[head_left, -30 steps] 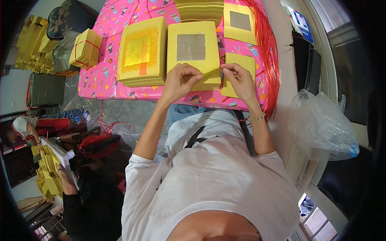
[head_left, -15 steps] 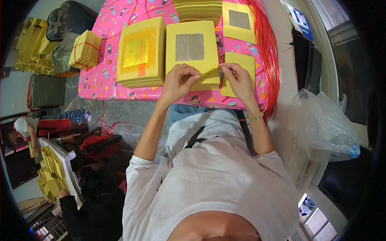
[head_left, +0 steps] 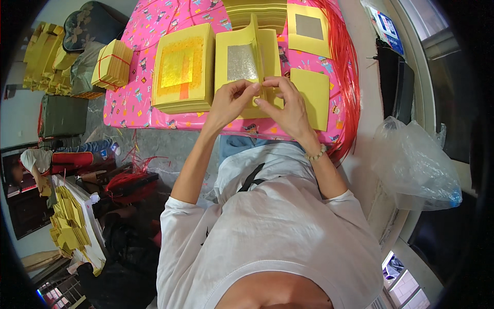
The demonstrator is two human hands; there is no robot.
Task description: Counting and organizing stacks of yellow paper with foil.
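On the middle stack lies a yellow paper sheet (head_left: 225, 49) with a silver square, its right part bent up into a standing fold. My left hand (head_left: 232, 102) pinches the near end of this fold between thumb and fingers. From the other side, my right hand (head_left: 289, 109) closes on the same fold, its fingertips beside the left thumb; the pinched paper is partly hidden behind the fingers. To the left stands a thick paper stack (head_left: 177, 64) with a gold square on top. A plain yellow sheet (head_left: 313, 98) lies just right of my right hand.
A pink patterned tablecloth (head_left: 139, 105) covers the table. Red plastic strands (head_left: 351, 87) hang along its right edge. Another silver-square sheet (head_left: 296, 45) and a tied yellow bundle (head_left: 114, 64) lie on it. A clear plastic bag (head_left: 414, 159) is at the right. People handle yellow paper (head_left: 69, 216) at lower left.
The sheet's right side has been lifted and bent inward to the left, now standing upright. My right hand has moved left, close to the left hand.
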